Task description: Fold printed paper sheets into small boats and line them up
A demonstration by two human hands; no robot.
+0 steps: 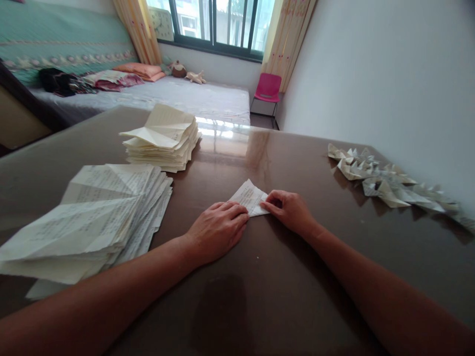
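A small folded paper [249,199] with writing on it lies on the brown table in front of me, its peak pointing away. My left hand [218,228] rests over its lower left corner, fingers together and curled, holding it down. At the right corner, my right hand [287,206] pinches the paper's edge between thumb and bent fingers. The left fingertips and the left hand itself hide part of the sheet. Left of my hands is a stack of creased written pages [107,198]; a thicker stack of yellowish creased sheets [163,141] stands behind it.
Several folded paper shapes [389,185] with pointed tips stand in rows at the table's [297,306] right side, near the white wall [389,74]. Beyond the table are a bed [215,99], a pink chair [267,88] and a window [218,24].
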